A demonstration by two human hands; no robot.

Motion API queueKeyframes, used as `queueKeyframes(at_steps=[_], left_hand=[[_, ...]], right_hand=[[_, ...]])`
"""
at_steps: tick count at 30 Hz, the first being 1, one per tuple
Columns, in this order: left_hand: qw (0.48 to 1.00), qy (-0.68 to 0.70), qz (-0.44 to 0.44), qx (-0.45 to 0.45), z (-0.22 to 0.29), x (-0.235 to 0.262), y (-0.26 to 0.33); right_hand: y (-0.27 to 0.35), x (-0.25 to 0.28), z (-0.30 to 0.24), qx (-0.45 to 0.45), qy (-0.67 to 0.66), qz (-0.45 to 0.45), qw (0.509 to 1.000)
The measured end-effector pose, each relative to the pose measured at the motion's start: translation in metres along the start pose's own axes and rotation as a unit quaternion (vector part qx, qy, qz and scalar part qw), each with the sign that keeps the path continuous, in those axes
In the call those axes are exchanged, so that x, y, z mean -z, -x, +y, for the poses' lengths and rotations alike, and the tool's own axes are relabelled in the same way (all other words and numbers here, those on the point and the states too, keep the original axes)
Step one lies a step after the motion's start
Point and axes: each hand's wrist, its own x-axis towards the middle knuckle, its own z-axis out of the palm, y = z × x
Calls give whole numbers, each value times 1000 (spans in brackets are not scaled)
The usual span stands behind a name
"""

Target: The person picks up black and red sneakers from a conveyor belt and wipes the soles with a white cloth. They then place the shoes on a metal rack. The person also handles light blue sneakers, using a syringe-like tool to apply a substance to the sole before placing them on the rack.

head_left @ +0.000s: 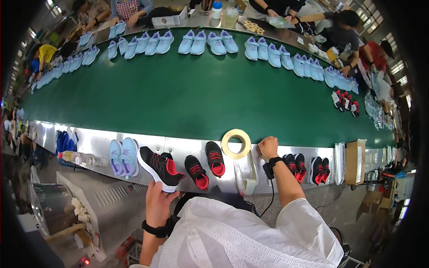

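My left hand point(157, 203) grips a black shoe point(154, 163) with a red lining and a thick white sole, its toe pointing away from me. Two smaller black-and-red shoes point(195, 172) lie just right of it on the metal ledge point(178, 145). A wide roll of cream tape point(236, 156) rests at the edge of the green conveyor belt point(178, 89). Right of the roll, my right hand point(268, 147) has its fingers curled in over the belt's edge; whatever they may hold is hidden.
Light blue shoes point(129, 154) and a clear bottle point(80, 158) stand on the ledge's left. More black-and-red shoes point(317, 169) and a cardboard box point(355, 163) are on the right. Blue shoes point(199, 43) line the belt's far edge, where several people work.
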Motion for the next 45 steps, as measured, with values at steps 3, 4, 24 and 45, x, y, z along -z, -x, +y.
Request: queueKeyframes(at_steps=[3,4,24,45], left_hand=[[1000,-2,11,5,-1,-8,-2],[1000,-2,14,8,-2,-9,-2],[999,14,-15,27,-25,21,7],[958,-283,30,-47,-20,99,81]], right_hand=[[-3,7,-9,-13,40,1,999],[-5,12,-12,-18,47,1,999],[76,39,-106,256,-49,-50,964],[92,152,-282,408,-425,-254,767]])
